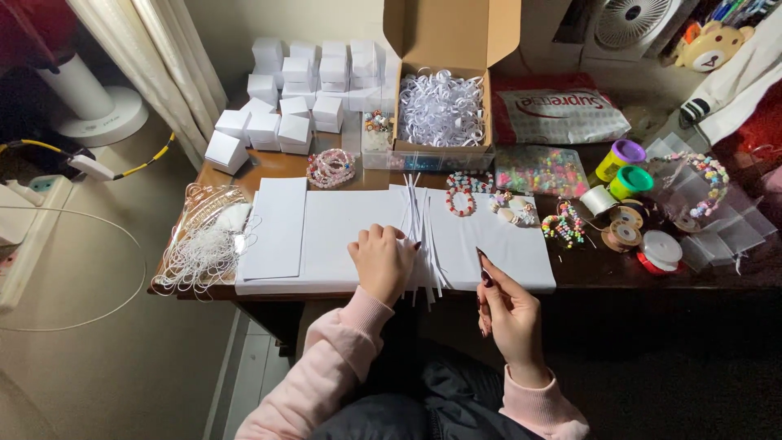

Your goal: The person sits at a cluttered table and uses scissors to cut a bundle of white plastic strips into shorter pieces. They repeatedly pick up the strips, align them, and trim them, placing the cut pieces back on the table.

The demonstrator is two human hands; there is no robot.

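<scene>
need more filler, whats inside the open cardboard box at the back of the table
The cardboard box holds a heap of curled white paper strips, filling it nearly to the rim. Whatever lies beneath that heap is covered.

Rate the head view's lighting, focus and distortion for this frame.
Head view: the white paper and boxes are brightly lit, nearly washed out; the lower right below the table falls into deep shadow; wide-angle bending shows at the curtain; both the left hand and right hand look reasonably sharp.
</scene>
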